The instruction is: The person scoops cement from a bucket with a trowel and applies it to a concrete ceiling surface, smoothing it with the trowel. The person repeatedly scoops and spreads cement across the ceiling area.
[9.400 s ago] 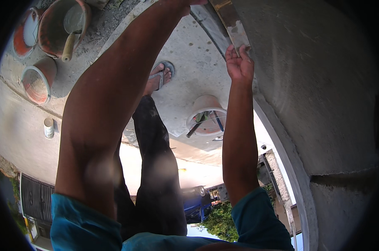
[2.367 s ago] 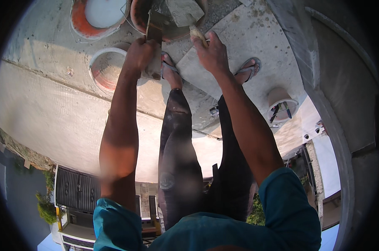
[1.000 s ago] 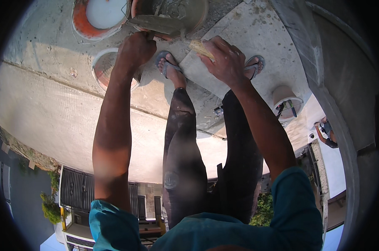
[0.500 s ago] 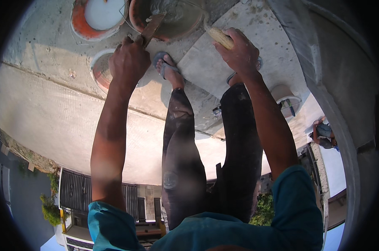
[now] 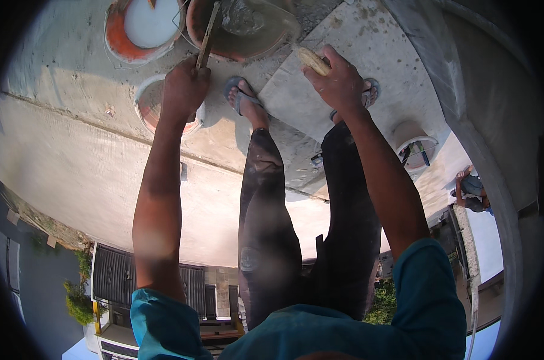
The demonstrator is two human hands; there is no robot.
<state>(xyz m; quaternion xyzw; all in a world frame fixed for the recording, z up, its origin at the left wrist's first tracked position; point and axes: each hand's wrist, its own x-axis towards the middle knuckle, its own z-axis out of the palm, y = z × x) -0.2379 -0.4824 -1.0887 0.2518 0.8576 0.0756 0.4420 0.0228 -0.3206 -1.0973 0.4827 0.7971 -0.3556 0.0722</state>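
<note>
My left hand point(image 5: 186, 90), closed, grips a narrow flat scraper point(image 5: 208, 39), its edge turned toward the view and its tip over the left part of a wide basin point(image 5: 242, 55) of murky grey water. My right hand point(image 5: 338, 81) is wrapped around a tan, rough, elongated sponge-like piece point(image 5: 313, 60); its exact kind does not show. This piece points up and left, just off the basin's right rim. To the basin's left stands an orange-rimmed bucket point(image 5: 113, 37) of whitish liquid. A smaller round bucket point(image 5: 141, 99) sits partly behind my left hand.
Beneath my sandalled feet point(image 5: 243, 99) lie concrete and a pale flat slab point(image 5: 386, 54). A white bucket point(image 5: 417, 146) with tools in it stands right of my right leg. A grey wall point(image 5: 488, 90) rises along the right. Another person point(image 5: 473, 191) is at the far right.
The scraper has turned from showing its flat face to its edge, and its tip swung left and up. My right hand has shifted slightly left and down with the tan piece.
</note>
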